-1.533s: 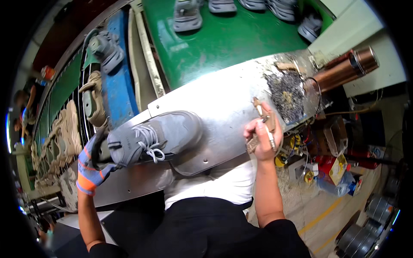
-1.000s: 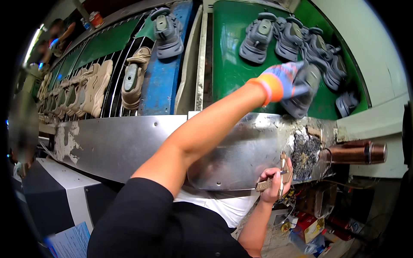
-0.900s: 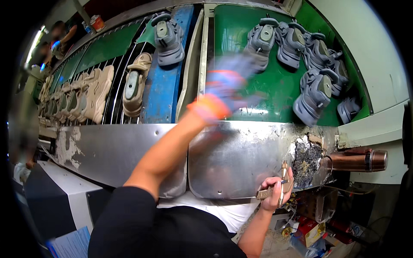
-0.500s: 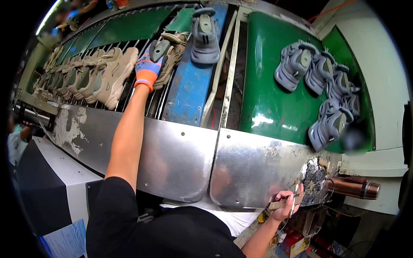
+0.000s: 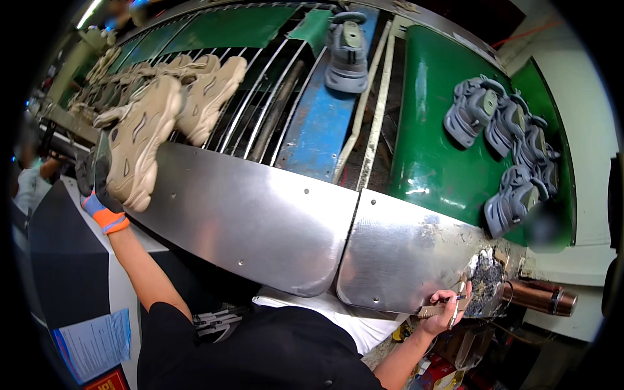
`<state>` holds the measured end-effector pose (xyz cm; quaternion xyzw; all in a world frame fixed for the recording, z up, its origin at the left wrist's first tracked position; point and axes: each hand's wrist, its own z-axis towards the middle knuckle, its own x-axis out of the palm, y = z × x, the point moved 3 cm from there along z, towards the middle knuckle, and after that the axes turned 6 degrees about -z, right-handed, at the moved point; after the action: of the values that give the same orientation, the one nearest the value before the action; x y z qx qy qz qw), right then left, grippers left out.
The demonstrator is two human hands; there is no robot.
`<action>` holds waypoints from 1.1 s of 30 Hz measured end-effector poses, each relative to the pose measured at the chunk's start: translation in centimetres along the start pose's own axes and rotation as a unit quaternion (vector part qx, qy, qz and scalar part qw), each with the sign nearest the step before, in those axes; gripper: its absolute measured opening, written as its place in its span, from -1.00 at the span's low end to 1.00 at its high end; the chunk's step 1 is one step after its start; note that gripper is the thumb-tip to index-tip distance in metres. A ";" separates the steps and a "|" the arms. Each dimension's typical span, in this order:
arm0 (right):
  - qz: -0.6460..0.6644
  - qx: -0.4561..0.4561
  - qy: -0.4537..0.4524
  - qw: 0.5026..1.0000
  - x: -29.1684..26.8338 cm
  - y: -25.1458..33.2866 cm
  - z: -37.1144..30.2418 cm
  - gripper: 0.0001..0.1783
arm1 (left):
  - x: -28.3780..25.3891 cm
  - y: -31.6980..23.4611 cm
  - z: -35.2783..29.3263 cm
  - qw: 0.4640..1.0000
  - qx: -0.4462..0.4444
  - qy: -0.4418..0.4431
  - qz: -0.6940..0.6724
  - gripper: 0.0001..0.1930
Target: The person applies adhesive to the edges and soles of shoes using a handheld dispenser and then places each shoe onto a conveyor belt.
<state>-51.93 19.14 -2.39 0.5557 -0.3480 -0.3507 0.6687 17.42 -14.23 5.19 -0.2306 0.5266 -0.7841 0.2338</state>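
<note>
My left hand [image 5: 104, 207], in a blue and orange glove with dark fingers, is at the far left, closed on a beige sneaker [image 5: 144, 146]. The shoe is tilted over the edge of the metal table, its sole toward the right. Part of the gloved fingers is hidden behind it. Behind that shoe, another beige sneaker [image 5: 211, 101] leans on the rod rack. My bare right hand [image 5: 445, 311] stays low at the metal edge on the right, fingers closed around a slim pen-like tool [image 5: 459, 300]. A small beige piece [image 5: 429, 311] sticks out from the same hand.
Several beige sneakers stand farther back on the rod rack [image 5: 260, 127]. A grey sneaker [image 5: 348, 55] rests on the blue plate [image 5: 309, 133]. Several grey sneakers [image 5: 471, 114] sit on the green belt [image 5: 422, 149]. A copper-coloured flask [image 5: 543, 298] lies at the right.
My left hand has moved from the rack down to the far left with a beige sneaker. The rack spot where it was now shows bare rods. My right hand keeps its hold; the view has shifted.
</note>
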 end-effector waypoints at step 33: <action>-0.001 -0.030 0.029 0.999 -0.7 -0.5 -0.1 -0.31 | 4.5 -1.2 -4.5 0.953 0.228 -0.010 0.198 -0.63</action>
<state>-52.18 19.71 -2.91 0.5459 -0.3174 -0.3453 0.6943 11.04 -13.38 5.28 -0.0699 0.3664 -0.8193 0.4354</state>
